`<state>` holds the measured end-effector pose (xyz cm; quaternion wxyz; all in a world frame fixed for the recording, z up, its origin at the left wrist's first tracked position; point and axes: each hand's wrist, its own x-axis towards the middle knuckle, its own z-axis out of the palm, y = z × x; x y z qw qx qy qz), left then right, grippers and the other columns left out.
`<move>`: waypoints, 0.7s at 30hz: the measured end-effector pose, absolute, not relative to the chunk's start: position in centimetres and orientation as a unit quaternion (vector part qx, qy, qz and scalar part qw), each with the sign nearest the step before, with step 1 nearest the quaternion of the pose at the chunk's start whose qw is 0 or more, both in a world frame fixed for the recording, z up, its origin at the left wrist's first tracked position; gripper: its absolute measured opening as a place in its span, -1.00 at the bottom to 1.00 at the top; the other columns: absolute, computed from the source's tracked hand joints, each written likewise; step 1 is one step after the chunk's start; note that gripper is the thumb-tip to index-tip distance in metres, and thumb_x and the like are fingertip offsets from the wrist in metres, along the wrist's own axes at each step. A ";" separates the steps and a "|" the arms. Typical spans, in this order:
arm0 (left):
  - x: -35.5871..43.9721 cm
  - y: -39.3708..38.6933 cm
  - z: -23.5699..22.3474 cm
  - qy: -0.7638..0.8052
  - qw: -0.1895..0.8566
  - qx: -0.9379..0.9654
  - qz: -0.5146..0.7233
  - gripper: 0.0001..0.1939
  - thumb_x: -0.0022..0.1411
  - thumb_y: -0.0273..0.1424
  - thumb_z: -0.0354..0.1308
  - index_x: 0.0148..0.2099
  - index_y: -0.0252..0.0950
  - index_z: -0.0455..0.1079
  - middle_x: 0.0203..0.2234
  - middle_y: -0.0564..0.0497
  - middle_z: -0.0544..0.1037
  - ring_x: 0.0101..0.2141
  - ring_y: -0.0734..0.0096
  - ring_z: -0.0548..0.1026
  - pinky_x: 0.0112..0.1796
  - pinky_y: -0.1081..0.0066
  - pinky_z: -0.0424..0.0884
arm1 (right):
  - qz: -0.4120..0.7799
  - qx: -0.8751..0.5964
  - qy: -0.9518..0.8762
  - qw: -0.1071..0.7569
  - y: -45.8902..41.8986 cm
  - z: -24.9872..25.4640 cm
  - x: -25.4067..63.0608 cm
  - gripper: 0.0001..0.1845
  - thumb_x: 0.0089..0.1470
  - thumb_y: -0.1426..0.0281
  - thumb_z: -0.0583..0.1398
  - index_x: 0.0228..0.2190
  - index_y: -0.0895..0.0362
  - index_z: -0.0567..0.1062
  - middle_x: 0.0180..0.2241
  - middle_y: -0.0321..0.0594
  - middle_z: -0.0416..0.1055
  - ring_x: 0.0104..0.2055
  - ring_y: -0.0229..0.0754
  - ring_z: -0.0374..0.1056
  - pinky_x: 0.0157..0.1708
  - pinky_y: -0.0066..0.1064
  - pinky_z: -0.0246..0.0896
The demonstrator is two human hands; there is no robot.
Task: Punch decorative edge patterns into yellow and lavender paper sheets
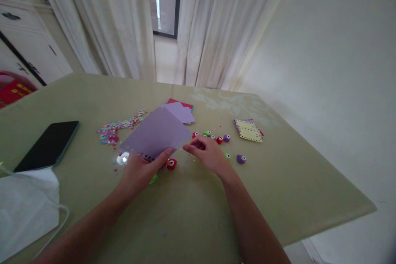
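My left hand [140, 169] grips a sheet of purple paper [157, 132] by its near edge, thumb on top. Small punched holes run along that edge, and the sheet is tilted above the table. By the paper's right corner is my right hand [207, 152], fingers curled together. Something dark purple shows between them, too hidden to name. Small paper punches lie about the hands: a red punch [171, 163] beside my left thumb, a purple punch [241, 159] to the right, and a red punch [219, 140] among several behind my right hand.
Confetti [119, 127] is heaped behind the left hand. Purple sheets [182, 112] lie on red ones farther back. Punched cards [249, 130] are stacked at the right. A phone [48, 144] and a white face mask [27, 210] are at the left. The table's edge [334, 225] slants along the right.
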<state>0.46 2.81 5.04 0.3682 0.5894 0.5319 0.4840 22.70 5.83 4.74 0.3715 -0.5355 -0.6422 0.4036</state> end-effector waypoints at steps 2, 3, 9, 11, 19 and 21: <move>0.5 2.8 5.1 0.541 0.377 0.581 0.477 -0.64 0.18 -0.09 0.35 -0.54 -0.15 0.46 -0.63 0.03 0.59 -0.40 0.08 0.66 -0.36 0.26 0.60 | 0.413 -0.523 -0.685 0.295 5.4 3.9 21.9 -0.69 0.14 0.11 0.41 -0.41 0.10 0.66 -0.51 -0.30 0.46 -0.45 -0.21 0.27 -0.45 -0.37 0.02; 0.6 2.7 5.1 0.545 0.382 0.574 0.478 -0.66 0.16 -0.09 0.36 -0.53 -0.14 0.47 -0.63 0.03 0.59 -0.39 0.08 0.66 -0.37 0.26 0.60 | 0.418 -0.516 -0.696 0.273 5.2 3.5 21.4 -0.74 0.17 0.15 0.40 -0.39 0.09 0.68 -0.50 -0.28 0.49 -0.45 -0.20 0.29 -0.44 -0.36 0.04; 0.4 2.9 4.9 0.550 0.395 0.553 0.486 -0.69 0.12 -0.09 0.36 -0.51 -0.16 0.50 -0.59 0.03 0.62 -0.49 0.16 0.60 -0.40 0.30 0.57 | 0.331 -0.499 -0.748 0.288 4.9 2.8 19.9 -0.77 0.25 0.16 0.35 -0.28 0.05 0.72 -0.36 -0.21 0.51 -0.34 -0.15 0.37 -0.31 -0.33 0.18; 0.3 2.9 4.6 0.568 0.387 0.555 0.468 -0.61 0.14 -0.02 0.33 -0.56 -0.17 0.49 -0.59 0.01 0.62 -0.50 0.17 0.59 -0.42 0.32 0.55 | 0.276 -0.531 -0.738 0.314 5.5 3.0 20.5 -0.71 0.35 0.16 0.26 -0.21 0.09 0.69 -0.26 -0.14 0.53 -0.24 -0.10 0.42 -0.19 -0.28 0.27; -0.1 3.0 4.3 0.559 0.411 0.564 0.447 -0.49 0.22 0.06 0.23 -0.62 -0.16 0.47 -0.61 0.00 0.60 -0.49 0.21 0.59 -0.40 0.35 0.53 | -0.012 -0.633 -0.754 0.173 7.5 2.1 22.6 -0.64 0.29 0.43 0.28 0.11 0.05 0.54 0.22 0.02 0.43 0.21 0.22 0.25 0.16 0.01 0.16; -0.1 3.0 4.6 0.551 0.429 0.552 0.456 -0.49 0.21 0.05 0.23 -0.62 -0.15 0.47 -0.63 0.01 0.60 -0.52 0.22 0.59 -0.43 0.35 0.53 | 0.008 -0.623 -0.768 0.150 7.4 2.2 22.3 -0.74 0.29 0.48 0.27 0.00 0.07 0.56 0.09 0.00 0.52 0.14 0.16 0.32 0.10 -0.07 0.21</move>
